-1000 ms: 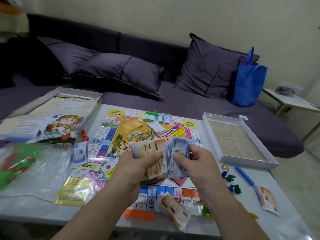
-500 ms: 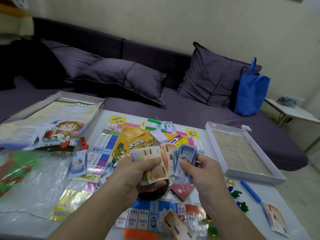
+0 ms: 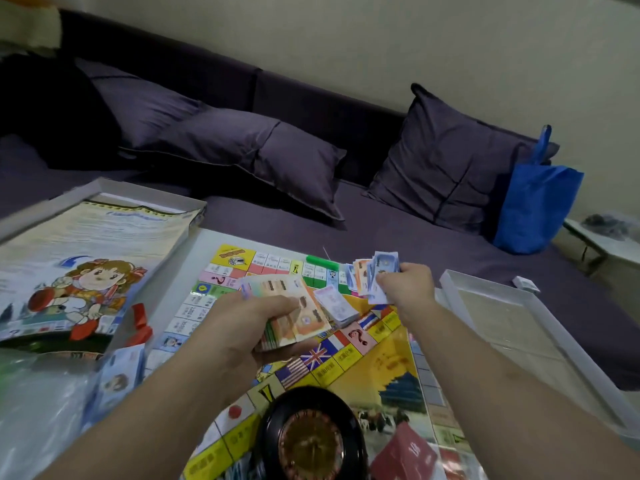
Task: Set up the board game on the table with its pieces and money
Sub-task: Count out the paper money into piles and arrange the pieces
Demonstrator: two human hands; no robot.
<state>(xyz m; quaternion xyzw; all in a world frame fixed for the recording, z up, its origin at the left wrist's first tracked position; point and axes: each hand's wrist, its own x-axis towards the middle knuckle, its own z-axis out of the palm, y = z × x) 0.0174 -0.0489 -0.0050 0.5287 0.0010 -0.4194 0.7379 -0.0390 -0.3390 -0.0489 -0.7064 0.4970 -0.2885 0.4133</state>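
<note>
The left hand (image 3: 249, 317) gripped a thick wad of notes (image 3: 287, 313), fingers curled beneath and thumb across the top, above the board's (image 3: 388, 362) near-left part. The right hand (image 3: 405, 285) pinched a smaller sheaf of blue notes (image 3: 377, 275), held out over the board's far edge. The sheaf's long axis ran roughly away from the person. The right hand stood nearer the bare bench (image 3: 204, 244) beyond; placement there appeared likely.

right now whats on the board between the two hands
In the head view, a small deck of pale cards lies on the board between left hand and right hand.
</note>
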